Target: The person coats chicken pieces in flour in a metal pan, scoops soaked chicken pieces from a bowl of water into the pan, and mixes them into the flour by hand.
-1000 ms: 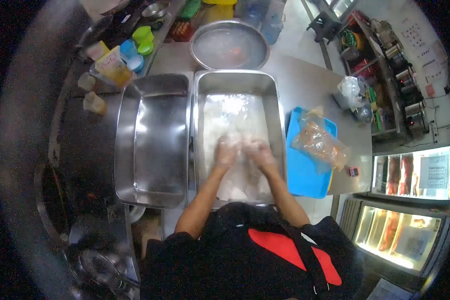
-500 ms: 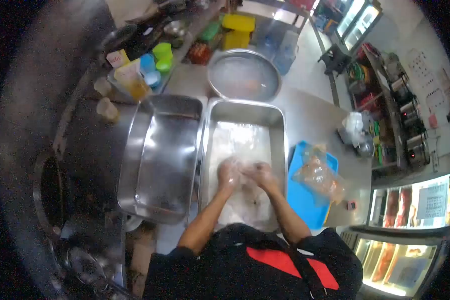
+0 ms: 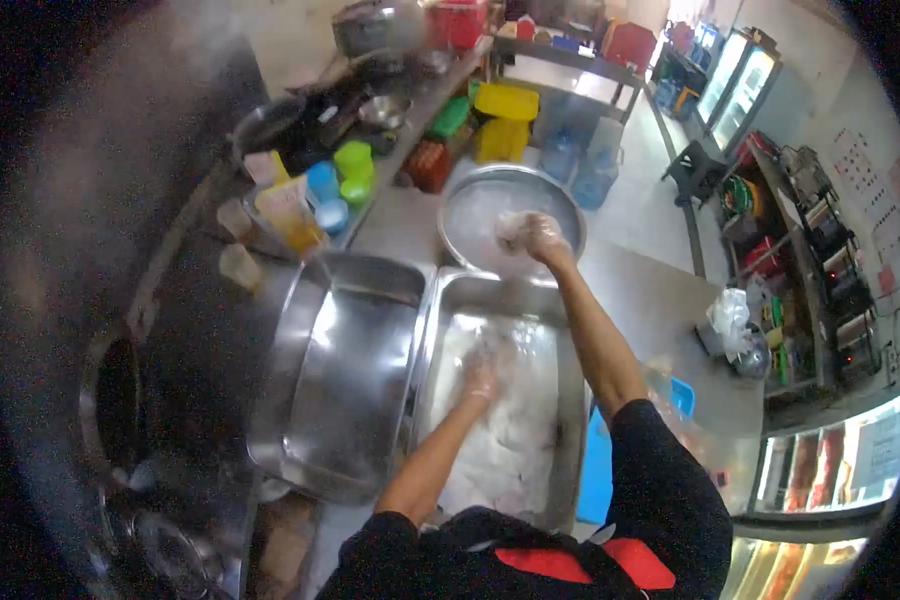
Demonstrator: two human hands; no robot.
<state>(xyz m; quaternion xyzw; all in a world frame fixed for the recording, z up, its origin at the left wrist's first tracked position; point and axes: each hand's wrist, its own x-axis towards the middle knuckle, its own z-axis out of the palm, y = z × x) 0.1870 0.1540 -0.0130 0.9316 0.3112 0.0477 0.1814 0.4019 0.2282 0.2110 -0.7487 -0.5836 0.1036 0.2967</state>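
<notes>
Inside the long metal pan (image 3: 571, 390) lies white, flour-like powder (image 3: 505, 440), likely light, loose and best cupped from beneath, with the left hand (image 3: 482, 378) at it, the right hand (image 3: 544, 240) over the round bowl (image 3: 467, 218), both too blurred to tell open from closed.

Shiny smooth metal trays (image 3: 345, 385); matt black cloth sleeve (image 3: 665, 450).

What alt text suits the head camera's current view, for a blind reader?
The left hand is in a rectangular metal pan of white material while the right hand is over a round metal basin just beyond. Whether either holds anything is too blurred to tell. A second metal pan stands left.
</notes>
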